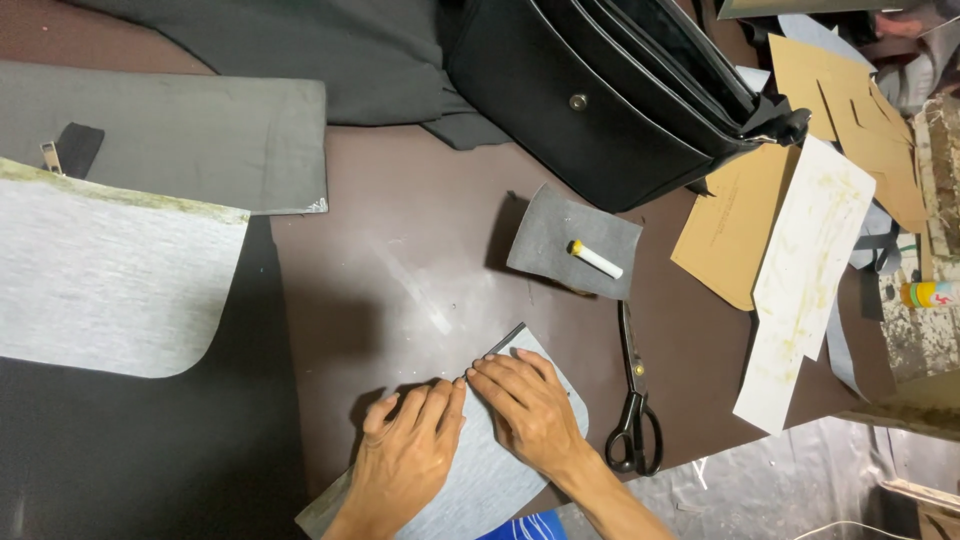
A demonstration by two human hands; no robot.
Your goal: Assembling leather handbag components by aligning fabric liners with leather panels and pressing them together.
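Both hands lie flat, fingers together and stretched forward, on a grey fabric piece (470, 480) with a rounded edge that lies on the brown table (400, 260) near its front edge. The left hand (408, 455) presses the fabric's left part, and the right hand (528, 408) presses its middle, the fingertips of both meeting at the fabric's upper edge, where a narrow dark strip (497, 346) shows. Neither hand grips anything; both only press down. Just right of the right hand lie black-handled scissors (634, 400), blades pointing away. Beyond the hands, a small dark grey patch (560, 235) carries a white stick with a yellow cap (595, 259). Farther off stands a black bag (600, 100); to its right lie tan cardboard patterns (730, 225) and a stained white pattern (810, 270). At the right edge lies a yellow tube (930, 293).
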